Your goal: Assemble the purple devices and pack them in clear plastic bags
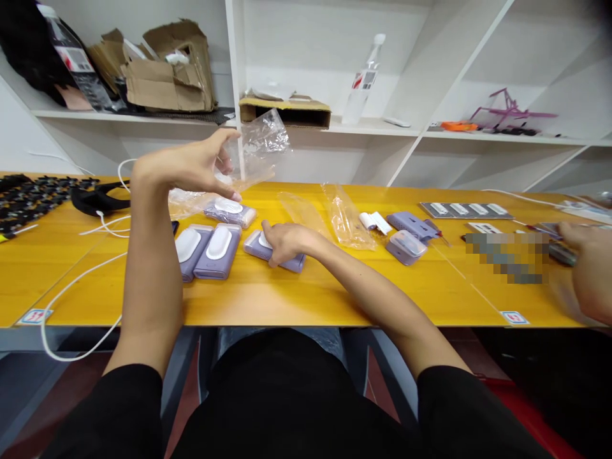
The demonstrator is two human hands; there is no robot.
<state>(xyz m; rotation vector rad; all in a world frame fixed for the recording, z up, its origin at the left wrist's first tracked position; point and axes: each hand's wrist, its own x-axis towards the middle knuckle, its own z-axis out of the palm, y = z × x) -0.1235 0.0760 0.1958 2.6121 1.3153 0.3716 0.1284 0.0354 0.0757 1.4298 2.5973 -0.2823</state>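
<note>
My left hand (198,166) is raised over the back left of the table. Its thumb and fingers are spread apart, against a crumpled clear plastic bag (265,143) that reaches up before the shelf. My right hand (289,243) grips a flat purple case (295,262) with a white oval part, lying on the table. Left of it, two similar purple cases (218,252) (194,252) lie side by side. Another purple case (232,213) rests behind them, partly under the plastic.
Clear plastic bags (349,220), small white parts (375,222), a purple holder (411,226) and a lidded purple box (406,247) lie to the right. A white cable (71,280) loops off the left edge. Another person's hand (593,271) works at far right. White shelves (382,156) stand behind.
</note>
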